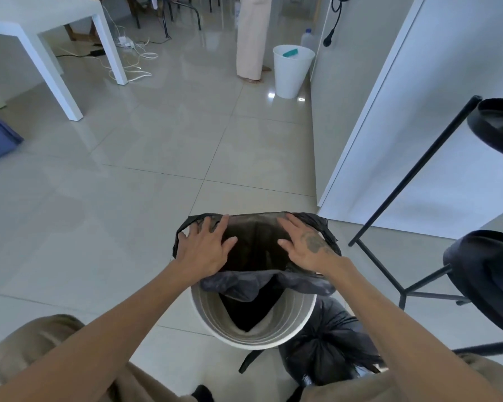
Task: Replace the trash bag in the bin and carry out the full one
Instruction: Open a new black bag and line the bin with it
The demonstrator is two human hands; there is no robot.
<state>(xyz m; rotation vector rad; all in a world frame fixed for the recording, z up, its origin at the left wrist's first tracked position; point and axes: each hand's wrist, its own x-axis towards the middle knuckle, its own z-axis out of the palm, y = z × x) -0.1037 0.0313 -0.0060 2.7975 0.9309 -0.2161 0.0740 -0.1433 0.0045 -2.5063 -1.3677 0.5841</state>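
So the fingers (219, 224) on both hands are splayed out flat, not clamped round anything, just pressing down on the plastic. The left hand (205, 248) and right hand (305, 245) sit side by side on the far edge of the new bag (262, 282), thumbs angled in over the opening. My read is they're there to smooth the black film down over the far rim so it hugs the bin (253, 340) and doesn't slide back in. That far side looks folded over the outside already. The near side isn't: it sags in a loose fold inside, and the white near rim is bare, so I'd say the fitting is roughly half done and that slack edge is what needs pulling over next. The bin stands upright on the floor (128, 184) right in front of the person, mouth facing up at the camera, long axis straight up and down. The new bag hangs down inside it along the same line, open end up. The full bag (328, 343) sits on the floor touching the bin's right side, by the person's right leg, bunched neck pointing more or less up. Probably parked within easy reach so it can go out once the liner's on. A black stand (413, 175) is off to the right, well apart.
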